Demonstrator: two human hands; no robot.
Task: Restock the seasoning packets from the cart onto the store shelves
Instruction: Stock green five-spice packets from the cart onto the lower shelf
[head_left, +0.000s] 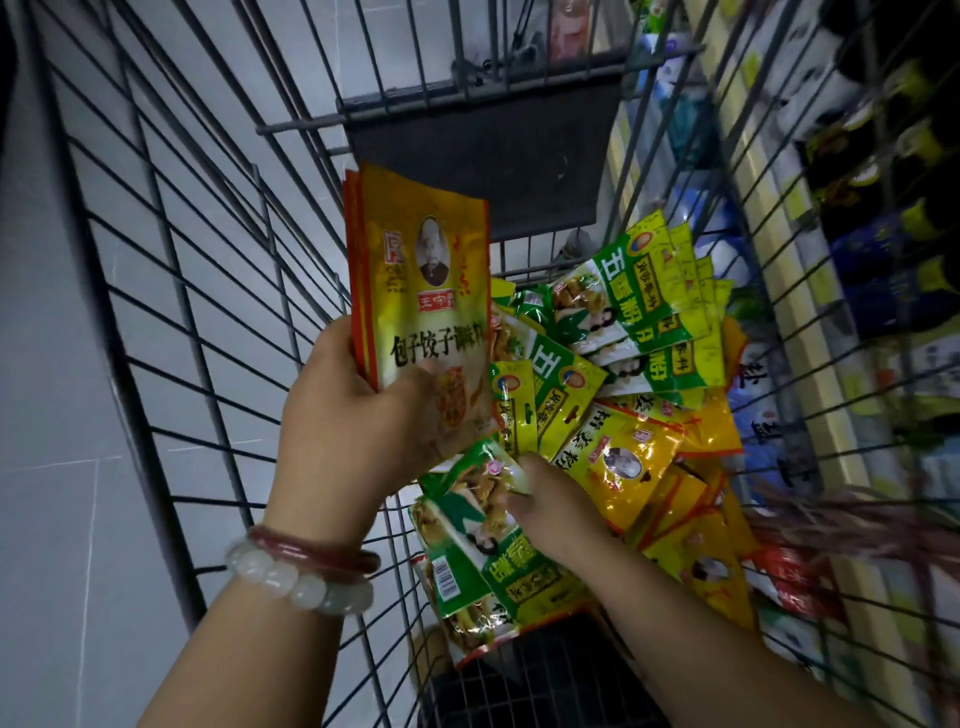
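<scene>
My left hand (353, 421) grips a small stack of yellow seasoning packets (426, 280) with red edges, held upright over the wire cart (218, 291). My right hand (556, 509) reaches down into the cart among the packets, its fingers on a green packet (467, 499); whether it grips that packet is unclear. More green packets (644, 301) and yellow packets (623, 457) lie heaped on the cart's floor. A white bead bracelet and a red bangle sit on my left wrist.
Store shelves (852, 218) with dark bottles and blue packages run along the right side, behind the cart's wire wall. Pale floor tiles (78, 467) show to the left. The cart's folded child seat (483, 161) stands at the far end.
</scene>
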